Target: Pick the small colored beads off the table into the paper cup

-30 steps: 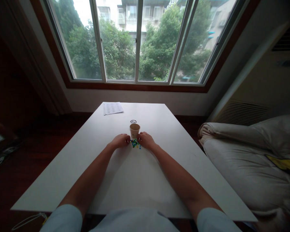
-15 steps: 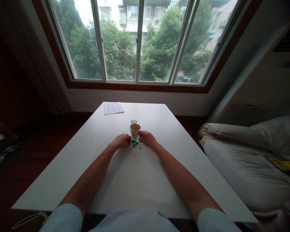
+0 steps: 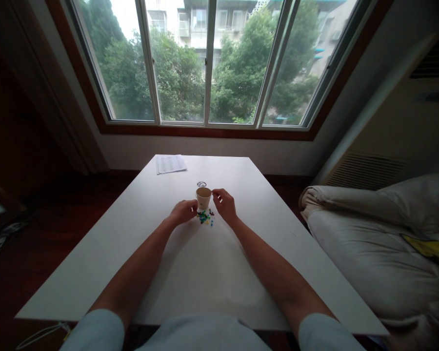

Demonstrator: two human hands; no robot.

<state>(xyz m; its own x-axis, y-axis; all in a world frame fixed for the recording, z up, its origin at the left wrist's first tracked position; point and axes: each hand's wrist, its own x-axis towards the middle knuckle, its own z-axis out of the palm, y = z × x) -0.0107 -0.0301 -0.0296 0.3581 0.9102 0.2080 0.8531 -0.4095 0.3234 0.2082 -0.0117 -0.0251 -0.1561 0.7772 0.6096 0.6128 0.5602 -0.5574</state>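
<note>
Apparently picking coloured pieces (image 3: 205, 217) between bench (image 3: 205, 275) sides: left hand (image 3: 183, 211) alongside, right hand (image 3: 225, 204) by cup (image 3: 204, 201); fingers' (image 3: 192, 204) grip indiscernible; fine pinching required.

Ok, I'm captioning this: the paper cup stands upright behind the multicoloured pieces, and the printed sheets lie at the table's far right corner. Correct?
Wrong corner: the head view shows the printed sheets at the far left of the table. The paper cup and multicoloured pieces are as described.

White table (image 3: 205, 273), cup (image 3: 204, 200), colourful bits (image 3: 204, 217), printed sheets (image 3: 171, 164)
</note>
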